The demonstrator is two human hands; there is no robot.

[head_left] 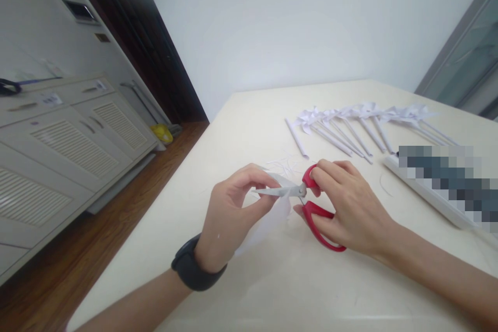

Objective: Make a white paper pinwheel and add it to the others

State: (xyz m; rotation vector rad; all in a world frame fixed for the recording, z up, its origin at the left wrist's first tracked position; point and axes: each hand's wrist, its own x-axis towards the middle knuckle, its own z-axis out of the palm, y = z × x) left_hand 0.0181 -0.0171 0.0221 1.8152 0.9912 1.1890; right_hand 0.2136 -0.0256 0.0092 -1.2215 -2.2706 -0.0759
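My right hand (346, 202) grips the red handles of a pair of scissors (321, 228), with fingers through the loops. The handles are spread and the blades point left. My left hand (241, 207), with a dark band on its wrist, pinches a thin white sheet of paper (268, 223) close to the blades. Part of the sheet hangs below the fingers, and the blades lie across it. Thin paper strips (286, 167) are scattered on the table just beyond my hands.
Several white paper pinwheels (361, 111) on rolled paper sticks lie in a row at the back right. One rolled paper stick (296, 137) lies to their left. A white box-like object (424, 189), partly blurred out, rests at the right. The table's (155, 228) left edge borders the floor.
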